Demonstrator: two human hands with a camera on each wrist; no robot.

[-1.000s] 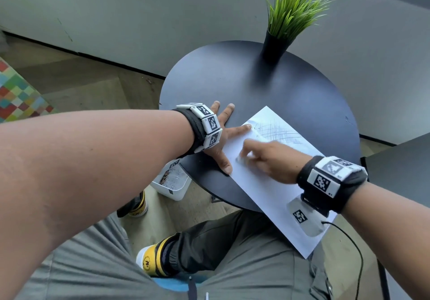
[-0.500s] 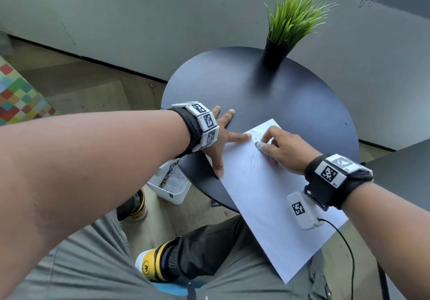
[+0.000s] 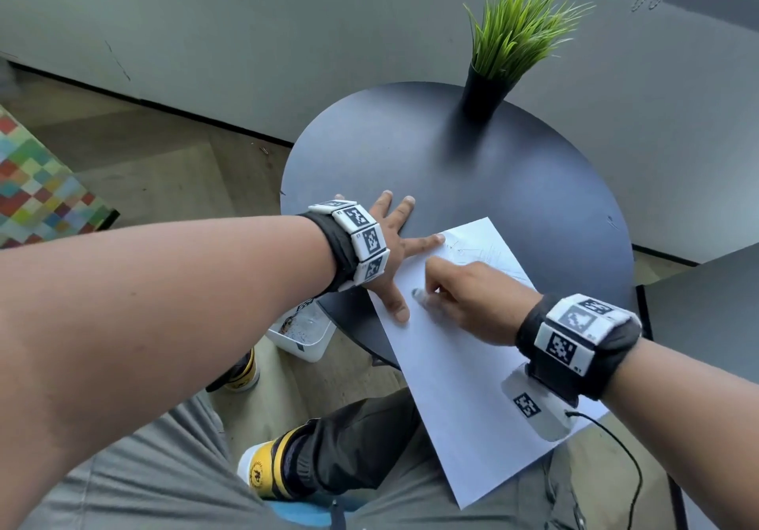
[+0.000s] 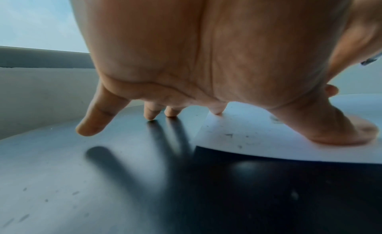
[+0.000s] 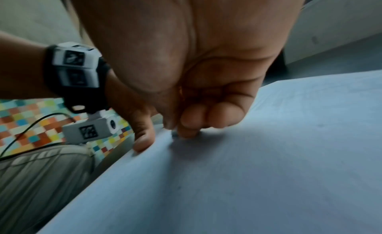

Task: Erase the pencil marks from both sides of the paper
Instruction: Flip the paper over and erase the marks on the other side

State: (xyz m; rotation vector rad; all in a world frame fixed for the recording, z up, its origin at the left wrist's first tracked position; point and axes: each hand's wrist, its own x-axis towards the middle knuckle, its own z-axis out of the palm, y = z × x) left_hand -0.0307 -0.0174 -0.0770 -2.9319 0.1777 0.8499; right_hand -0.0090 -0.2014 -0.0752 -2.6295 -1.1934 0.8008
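A: Where is the paper (image 3: pixel 464 349) placed?

B: It is laid on the round black counter (image 3: pixel 410 151), its near end hanging past the edge over the lap. Faint pencil marks (image 3: pixel 488 254) are seen near its far corner.

A: How are the hands set?

B: The left hand (image 3: pixel 390 250) is spread flat, fingers straight; the thumb (image 4: pixel 339 131) and forefinger are pressed on the paper's left edge, the other fingers on the counter. The right hand (image 3: pixel 468 299) is curled round a small eraser (image 3: pixel 419 294), whose tip is held against the sheet.

A: How is the rubbing best done?

B: Short, light strokes are probably wanted, directed away from the pinned edge so the sheet is kept taut and not buckled. The unsupported overhang is best avoided. The marks at the far corner appear not yet cleared, and the underside cannot be seen.
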